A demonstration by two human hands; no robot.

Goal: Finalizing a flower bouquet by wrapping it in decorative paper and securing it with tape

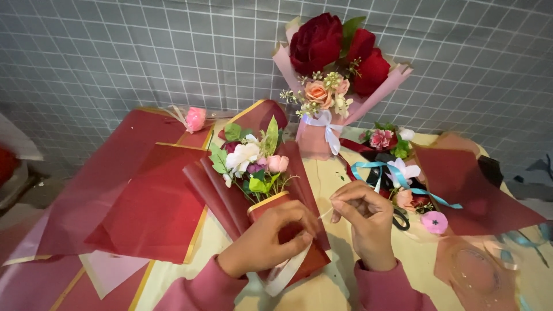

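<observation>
My left hand (271, 239) grips the stem end of a small bouquet (253, 164) of white, pink and purple flowers wrapped in dark red paper with a gold edge. A pale ribbon (286, 269) loops down from under that hand. My right hand (363, 222) sits just right of the bouquet, fingers pinched on a thin clear strip, probably tape, that runs toward the left hand. Both sleeves are pink.
A finished bouquet (337, 63) of red roses in pink paper leans on the tiled wall. Dark red wrapping sheets (132, 190) cover the left side. Right of my hands lie loose flowers (383, 138), teal ribbon (374, 167), scissors (398, 217) and a clear tape roll (478, 270).
</observation>
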